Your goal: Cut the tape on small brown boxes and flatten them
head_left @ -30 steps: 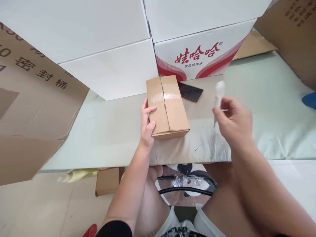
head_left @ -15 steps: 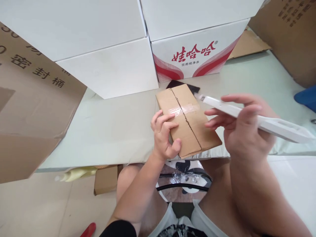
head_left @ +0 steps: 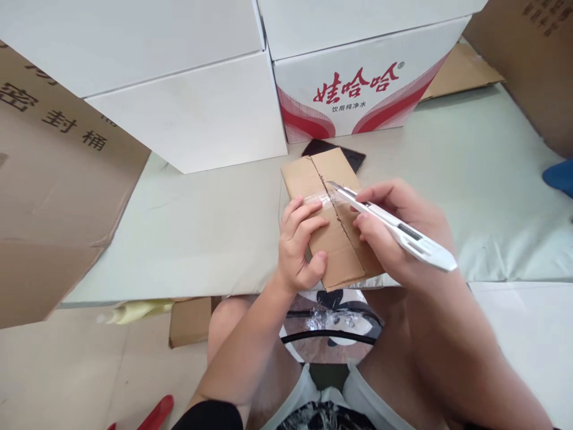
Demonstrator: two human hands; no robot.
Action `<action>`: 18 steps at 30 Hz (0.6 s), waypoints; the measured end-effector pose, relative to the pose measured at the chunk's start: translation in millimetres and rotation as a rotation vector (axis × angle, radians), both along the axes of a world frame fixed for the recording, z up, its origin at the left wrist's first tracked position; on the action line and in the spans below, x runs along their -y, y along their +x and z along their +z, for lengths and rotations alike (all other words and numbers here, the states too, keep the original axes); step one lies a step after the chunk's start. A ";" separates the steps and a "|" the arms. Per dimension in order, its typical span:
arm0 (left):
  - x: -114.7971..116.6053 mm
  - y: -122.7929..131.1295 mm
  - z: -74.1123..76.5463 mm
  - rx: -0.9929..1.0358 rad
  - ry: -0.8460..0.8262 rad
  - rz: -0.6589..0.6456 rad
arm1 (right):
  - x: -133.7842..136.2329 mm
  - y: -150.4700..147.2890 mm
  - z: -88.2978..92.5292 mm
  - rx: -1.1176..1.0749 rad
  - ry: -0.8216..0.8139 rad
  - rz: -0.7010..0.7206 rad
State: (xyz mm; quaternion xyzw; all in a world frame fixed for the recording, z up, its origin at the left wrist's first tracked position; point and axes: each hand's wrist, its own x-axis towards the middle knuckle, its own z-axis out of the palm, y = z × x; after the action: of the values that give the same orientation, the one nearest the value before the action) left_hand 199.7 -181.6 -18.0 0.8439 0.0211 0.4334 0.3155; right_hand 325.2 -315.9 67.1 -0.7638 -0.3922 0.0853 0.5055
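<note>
A small brown cardboard box (head_left: 333, 251) lies slanted on the pale cloth-covered surface, with a dark seam down its top and clear tape (head_left: 316, 200) across the seam. My left hand (head_left: 301, 246) grips the box's left side, fingers bent over the top and thumb at the near end. In my right hand (head_left: 398, 230) is a white utility knife (head_left: 403, 234), held like a pen. Its blade tip is at the seam, by the tape; whether it touches the cardboard I cannot tell. A dark flat thing like a phone (head_left: 353, 158) is partly hidden behind the box.
White cartons (head_left: 188, 119) stand stacked at the back, one with red lettering (head_left: 358, 83). Large brown cartons flank the surface at left (head_left: 54, 197) and right (head_left: 537, 71). A blue object (head_left: 559, 179) sits at the right edge. Below are a small carton (head_left: 190, 322) and a yellowish bottle (head_left: 138, 312).
My right hand has moved left and toward the box, bringing the utility knife's blade over to the taped seam. My left hand stays on the box.
</note>
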 end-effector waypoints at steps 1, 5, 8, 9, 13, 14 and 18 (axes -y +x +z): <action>-0.2 -0.1 -0.2 0.001 0.002 -0.001 | -0.2 -0.3 1.2 0.023 0.001 0.016; -0.4 -1.1 -1.1 0.002 0.008 0.003 | -0.4 -1.5 3.6 0.095 0.007 0.043; -0.3 -2.2 -1.1 -0.019 0.004 0.017 | -0.4 -2.3 0.7 0.064 0.014 0.023; -0.4 -2.4 -1.0 -0.023 0.002 0.020 | -0.6 -2.5 -0.7 0.035 0.024 0.014; -1.4 -2.2 -0.9 -0.007 0.002 0.015 | -2.7 -3.6 -5.1 -0.058 0.049 -0.060; -1.7 -1.9 -1.1 -0.002 0.000 0.013 | -3.4 -3.9 -5.2 -0.060 0.042 -0.084; -2.1 -0.1 -2.5 0.008 -0.009 0.017 | -4.4 -5.2 -2.2 -0.030 0.012 -0.130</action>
State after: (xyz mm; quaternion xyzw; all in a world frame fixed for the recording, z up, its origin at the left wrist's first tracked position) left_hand 199.5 -179.5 -20.5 0.8406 0.0287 0.4392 0.3157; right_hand 320.0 -311.5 64.9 -0.7831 -0.3346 0.0614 0.5205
